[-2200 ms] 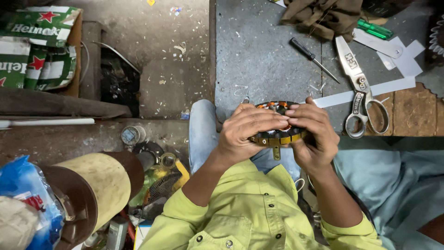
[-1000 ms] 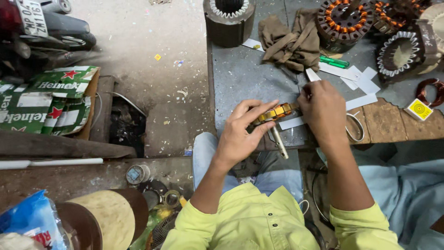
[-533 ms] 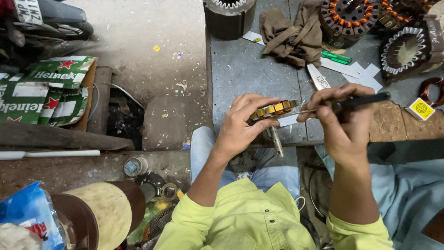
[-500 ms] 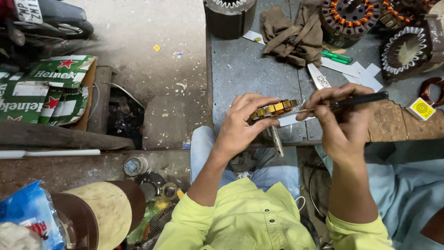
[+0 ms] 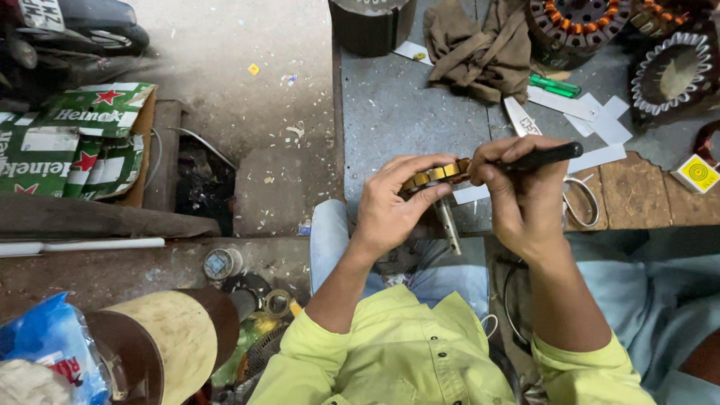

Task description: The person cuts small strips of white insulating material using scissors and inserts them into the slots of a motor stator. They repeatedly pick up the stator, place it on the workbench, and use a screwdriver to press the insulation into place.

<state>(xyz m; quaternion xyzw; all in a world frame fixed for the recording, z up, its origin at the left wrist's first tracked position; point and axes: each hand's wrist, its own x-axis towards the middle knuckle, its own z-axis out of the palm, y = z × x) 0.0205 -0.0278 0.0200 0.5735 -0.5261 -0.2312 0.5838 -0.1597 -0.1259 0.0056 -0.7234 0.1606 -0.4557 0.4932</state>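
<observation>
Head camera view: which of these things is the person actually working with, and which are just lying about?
In use:
- left hand holding a small round motor part with a metal shaft
- right hand gripping a black-handled tool

Lying about:
- brown rag
- green marker
- white paper strips
- scissors
- wound stators
- green cardboard box

A grey, paint-flecked worktop (image 5: 397, 112) fills the upper right of the frame. A dusty concrete floor (image 5: 240, 60) littered with scraps spreads across the upper left, under dim, even light.
</observation>
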